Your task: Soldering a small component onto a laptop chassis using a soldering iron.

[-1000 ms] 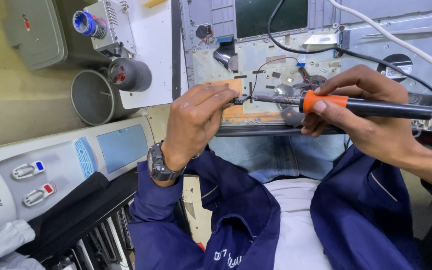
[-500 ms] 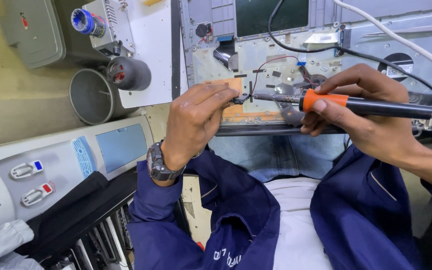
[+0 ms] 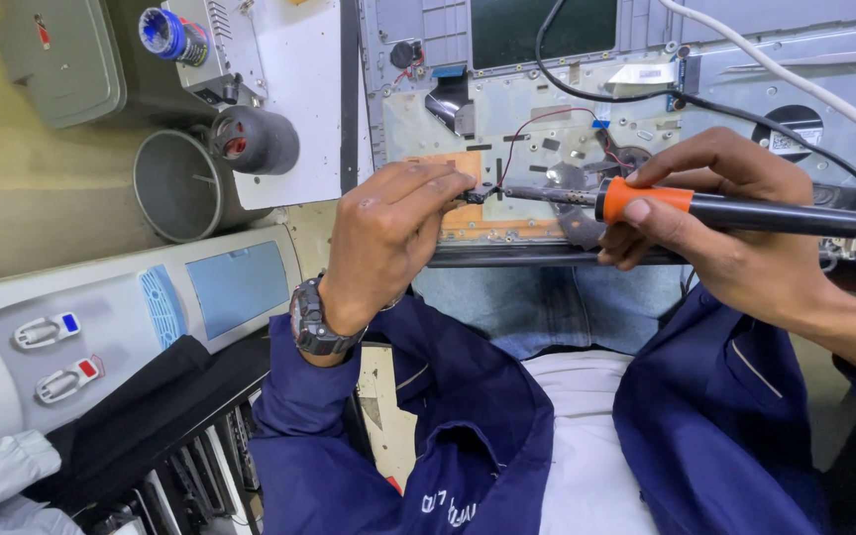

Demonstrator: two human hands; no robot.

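Orange-collared and black in the barrel, the soldering iron [image 3: 705, 208] lies pinched in my right hand [image 3: 735, 233], thumb on the orange collar, fingers wrapped over the top, its metal tip pointing left. My left hand [image 3: 388, 243] has its fingertips [image 3: 453, 188] pressed together on a small dark part [image 3: 478, 193], too small to make out, right where the tip ends. Both meet just above the opened laptop base [image 3: 626, 89], which leans on my lap, beside a thin red wire [image 3: 532, 129]. A wristwatch [image 3: 311, 322] sits on my left wrist. To my left stand a grey metal cup [image 3: 175, 183] and a water dispenser [image 3: 101, 327].
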